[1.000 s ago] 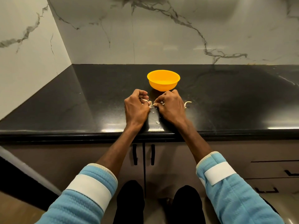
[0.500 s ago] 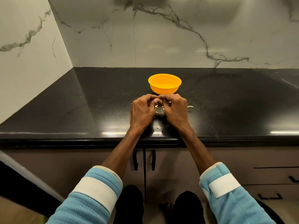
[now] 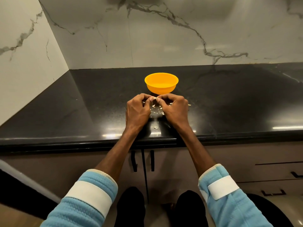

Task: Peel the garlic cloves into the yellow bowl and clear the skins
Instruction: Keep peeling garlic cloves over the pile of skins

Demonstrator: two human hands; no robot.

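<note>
The yellow bowl (image 3: pixel 161 83) stands on the black countertop (image 3: pixel 82 112), just beyond my hands. My left hand (image 3: pixel 136 110) and my right hand (image 3: pixel 174 108) meet fingertip to fingertip and together pinch a small pale garlic clove (image 3: pixel 153 98) a little above the counter, in front of the bowl. Both hands have curled fingers. Bits of garlic skin (image 3: pixel 156 111) lie scattered on the counter under and between my hands, with one flake (image 3: pixel 155 127) nearer the front edge. What the bowl holds is not visible.
Marble walls close the counter at the back and left, forming a corner. The counter's front edge (image 3: pixel 82 141) runs below my wrists, with cabinet doors and black handles (image 3: pixel 134 161) underneath. Drawers sit at the lower right.
My hands have parted slightly and lifted, so the clove now shows between the fingertips. More skin flakes show on the counter between the hands.
</note>
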